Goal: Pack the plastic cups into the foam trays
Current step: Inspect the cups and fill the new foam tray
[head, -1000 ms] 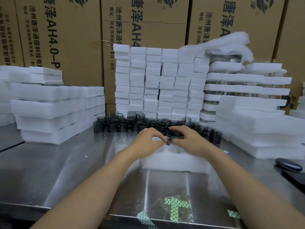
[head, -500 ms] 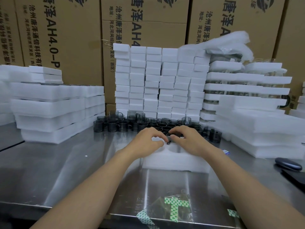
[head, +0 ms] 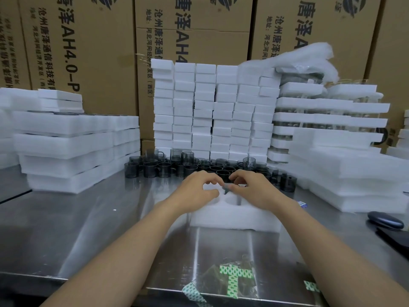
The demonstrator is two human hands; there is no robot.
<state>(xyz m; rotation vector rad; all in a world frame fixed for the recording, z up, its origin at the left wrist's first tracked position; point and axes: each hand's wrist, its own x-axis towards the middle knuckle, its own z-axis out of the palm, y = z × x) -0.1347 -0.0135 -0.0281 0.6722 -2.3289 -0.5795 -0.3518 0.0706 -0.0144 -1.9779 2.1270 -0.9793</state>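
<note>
A white foam tray (head: pixel 234 216) lies on the steel table in front of me, with a round pocket showing near its middle. My right hand (head: pixel 254 189) pinches a dark smoky plastic cup (head: pixel 228 187) that sits low in a far pocket of the tray, only its rim and handle showing. My left hand (head: pixel 199 189) rests on the tray's left part, fingers curled, fingertips close to the cup's handle. Whether it touches the cup I cannot tell. Behind the tray stands a crowd of several loose smoky cups (head: pixel 190 166).
Stacks of white foam trays stand at left (head: pixel 66 147), in the back middle (head: pixel 212 111) and at right (head: pixel 345 165). Cardboard boxes (head: pixel 84 45) form the back wall. A dark case (head: pixel 385 220) lies at the right edge. Green-and-white tape scraps (head: pixel 234 278) lie near the front edge.
The cup has gone down into the tray pocket under my right hand's fingers. Both hands stayed over the tray and sank slightly.
</note>
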